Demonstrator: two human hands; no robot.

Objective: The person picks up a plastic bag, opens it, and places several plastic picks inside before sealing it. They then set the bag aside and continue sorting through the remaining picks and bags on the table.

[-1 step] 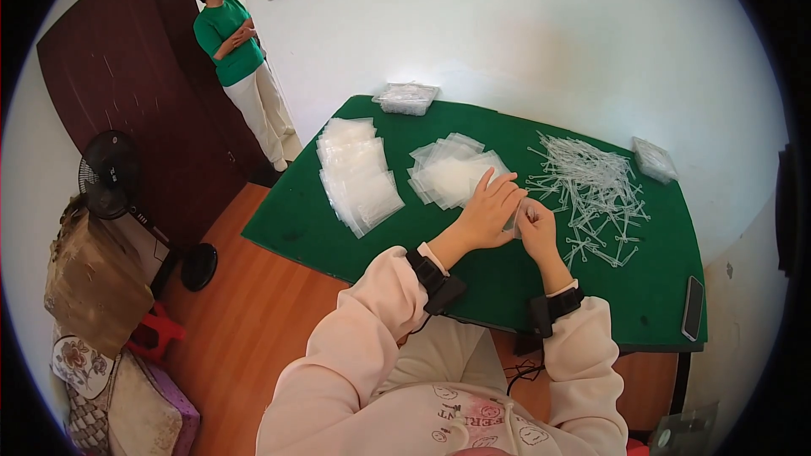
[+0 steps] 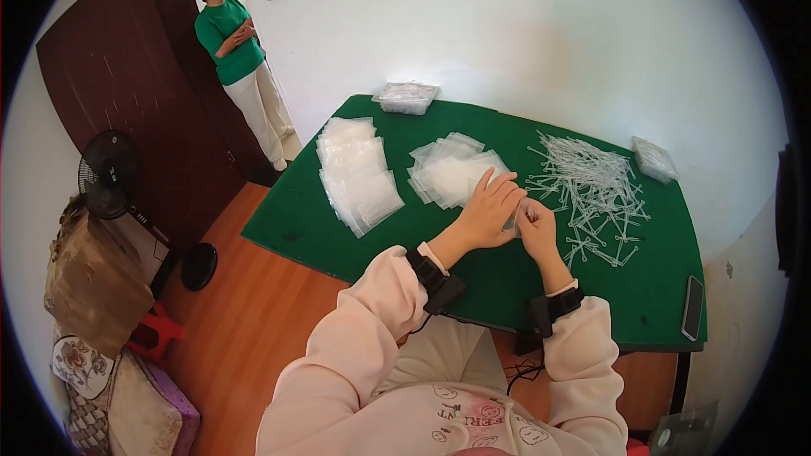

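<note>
Only change I can make out: the person in the green top (image 2: pixel 232 44) stands a hair further right in the head view than before, mostly in the upper body. Tiny shift, barely readable.

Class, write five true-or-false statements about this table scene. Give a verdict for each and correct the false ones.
1. A phone lies near the right end of the green table. True.
2. The loose clear sticks lie to the right of the clear bags. True.
3. The person's two hands are at opposite ends of the table. False: the left hand and the right hand are close together, with a thin clear piece between them.
4. A person in a green top stands beside the open door. True.
5. The phone is buried under the sticks. False: the phone lies apart from them, in plain sight.
</note>
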